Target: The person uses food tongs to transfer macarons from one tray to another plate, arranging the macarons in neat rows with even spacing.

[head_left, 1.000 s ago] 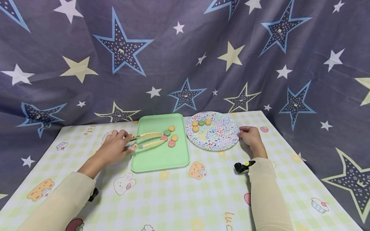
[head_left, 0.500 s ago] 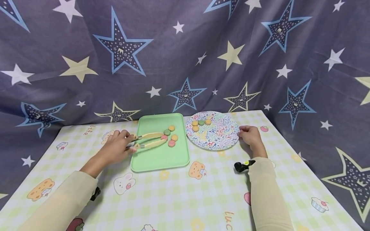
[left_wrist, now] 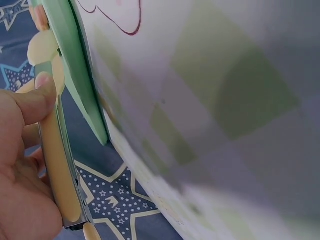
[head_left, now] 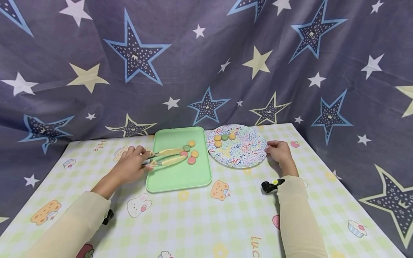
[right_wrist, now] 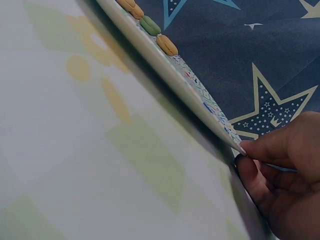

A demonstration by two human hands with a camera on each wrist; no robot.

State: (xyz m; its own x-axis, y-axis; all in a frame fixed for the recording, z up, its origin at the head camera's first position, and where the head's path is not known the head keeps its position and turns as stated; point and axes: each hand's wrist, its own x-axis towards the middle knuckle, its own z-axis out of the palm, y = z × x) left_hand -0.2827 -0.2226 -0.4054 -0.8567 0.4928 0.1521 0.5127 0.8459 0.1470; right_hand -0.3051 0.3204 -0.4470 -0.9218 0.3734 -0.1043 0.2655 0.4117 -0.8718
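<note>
Green and rimmed, the tray [head_left: 180, 179] held five cookies [head_left: 191, 143]; four lay on the plate [head_left: 246, 154], so moving them seemed under half done. The left hand [head_left: 129, 165], fingers curled, gripped tongs [head_left: 169, 161], tips around a pink cookie [head_left: 184, 154]; the right hand [head_left: 280, 154] pinched the plate's edge.

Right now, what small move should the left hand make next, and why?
Probably a gentle squeeze of the tongs by the left hand: their tips lie on either side of a pink macaron on the green tray, though whether they grip it is hard to tell. The right hand pinches the patterned plate, where four macarons lie.
</note>
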